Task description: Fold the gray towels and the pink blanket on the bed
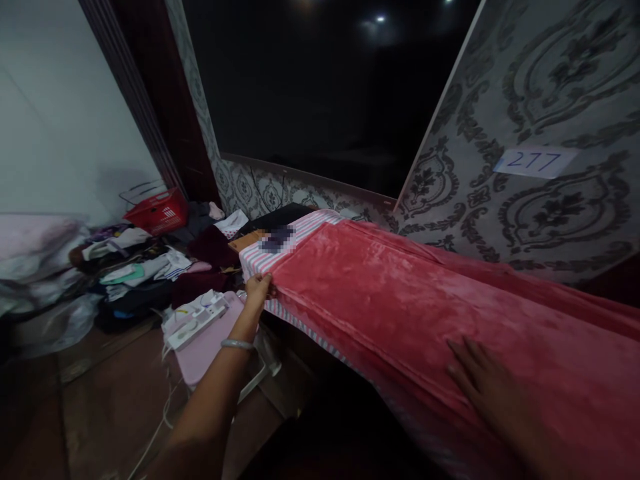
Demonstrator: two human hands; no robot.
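Observation:
A pink-red plush blanket point(400, 293) lies spread over a raised surface covered with a red-and-white striped cloth point(280, 257). My left hand point(259, 291) reaches out and pinches the blanket's near left corner, fingers closed on the edge. A silver bangle sits on that wrist. Fingers spread, my right hand point(480, 377) rests flat on the blanket near its front edge.
A pink stool point(210, 340) with a white power strip point(195, 323) stands below my left arm. Piles of clothes point(135, 267) and a red basket point(157, 210) crowd the left floor. Behind are a dark window point(320, 87) and patterned wallpaper with a label reading 277 point(535, 161).

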